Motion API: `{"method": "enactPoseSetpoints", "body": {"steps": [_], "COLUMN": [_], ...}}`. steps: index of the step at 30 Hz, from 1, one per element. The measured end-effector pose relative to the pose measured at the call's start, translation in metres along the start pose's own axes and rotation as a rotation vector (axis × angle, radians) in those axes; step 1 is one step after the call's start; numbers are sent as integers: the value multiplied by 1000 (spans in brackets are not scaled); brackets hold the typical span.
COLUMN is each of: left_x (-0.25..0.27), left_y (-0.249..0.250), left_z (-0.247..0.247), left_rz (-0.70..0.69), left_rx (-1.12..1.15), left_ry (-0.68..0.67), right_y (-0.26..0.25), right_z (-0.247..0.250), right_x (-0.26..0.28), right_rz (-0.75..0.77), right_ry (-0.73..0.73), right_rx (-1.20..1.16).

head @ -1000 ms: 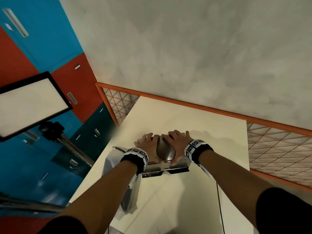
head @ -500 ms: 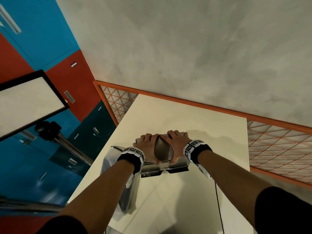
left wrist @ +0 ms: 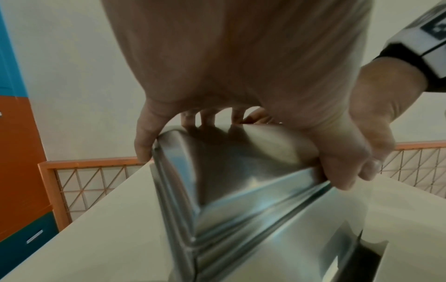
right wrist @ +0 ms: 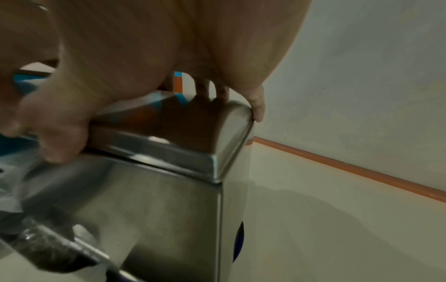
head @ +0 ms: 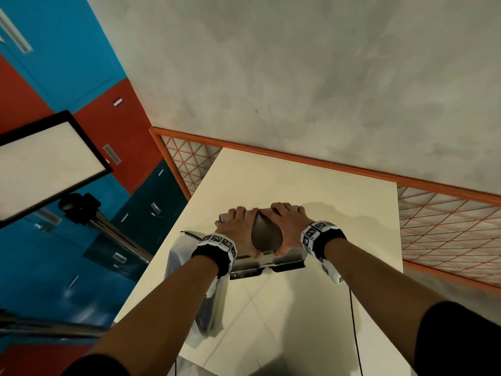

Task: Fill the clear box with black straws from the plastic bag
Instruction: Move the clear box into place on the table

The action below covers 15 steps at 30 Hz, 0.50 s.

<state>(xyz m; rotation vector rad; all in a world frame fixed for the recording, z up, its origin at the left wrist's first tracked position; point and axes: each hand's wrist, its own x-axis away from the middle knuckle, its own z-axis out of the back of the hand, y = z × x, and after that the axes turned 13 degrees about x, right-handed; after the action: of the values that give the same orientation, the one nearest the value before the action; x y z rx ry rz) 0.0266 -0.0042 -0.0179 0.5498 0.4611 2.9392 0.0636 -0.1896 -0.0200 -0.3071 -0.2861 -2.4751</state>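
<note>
Both hands around steel box lid

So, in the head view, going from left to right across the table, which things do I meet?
plastic bag → left hand → metal box lid → right hand

— Where are your hands?

— Both arms reach forward. My left hand and right hand lie side by side on the metal lid, fingers curled over its far edge, thumbs hooked at its near edge.
</note>
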Motion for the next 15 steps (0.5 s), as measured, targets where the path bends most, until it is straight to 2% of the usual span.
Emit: {"method": "enactPoseSetpoints", "body": {"steps": [8, 15], "left_x": [29, 70], "left_y": [3, 21], "left_z": [-12, -48], "left_rz": [-128, -303], "left_rx": [34, -27], "left_ry": [87, 8], "right_y": [-8, -29], "right_z": [-6, -39], "right_x": [44, 125], "right_rz": [-72, -156], "right_ry": [53, 43], "right_rx": [32, 16]}}
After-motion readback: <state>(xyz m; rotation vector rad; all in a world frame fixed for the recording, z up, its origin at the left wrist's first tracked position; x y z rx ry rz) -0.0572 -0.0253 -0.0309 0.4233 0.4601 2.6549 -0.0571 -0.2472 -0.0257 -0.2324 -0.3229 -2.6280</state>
